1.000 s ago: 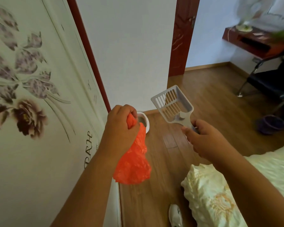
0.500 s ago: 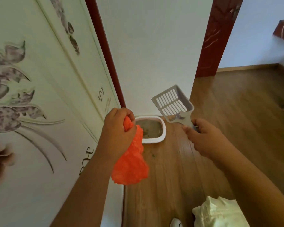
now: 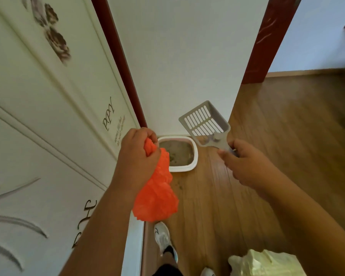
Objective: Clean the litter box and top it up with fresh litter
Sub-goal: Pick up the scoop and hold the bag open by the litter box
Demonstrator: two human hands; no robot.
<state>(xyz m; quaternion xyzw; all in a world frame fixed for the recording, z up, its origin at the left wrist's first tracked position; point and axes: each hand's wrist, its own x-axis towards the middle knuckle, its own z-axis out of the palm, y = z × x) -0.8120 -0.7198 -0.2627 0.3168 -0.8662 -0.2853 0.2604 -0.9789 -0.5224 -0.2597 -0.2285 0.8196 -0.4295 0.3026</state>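
The litter box (image 3: 194,154) sat on the wooden floor (image 3: 267,156) against the foot of the white wall (image 3: 177,56), just beyond the knuckles of the left hand (image 3: 137,156) and below and to the inner side of the right hand (image 3: 245,166). Its white rim framed a bed of grey litter (image 3: 179,153) with darker clumps toward the near left corner, partly hidden behind the orange plastic bag (image 3: 156,194). That bag hung bunched from the left hand, whose fingers were curled tight round its gathered top, the loose bulk drooping under the wrist. The right hand gripped the handle of the grey slotted litter scoop (image 3: 204,122), fingers wrapped round it, the scoop's pan tilted up and away above the hand, over the far right corner of the box as seen from the head camera. A few dark specks lay on the floor between the two hands, near the box. Left of the left forearm stood a pale door (image 3: 38,126) printed with flowers and lettering, edged by a dark red frame (image 3: 120,62). Below the bag a foot in a white shoe (image 3: 162,238) stood on the floor, and under the right forearm lay a pale yellowish crumpled bag (image 3: 267,263).
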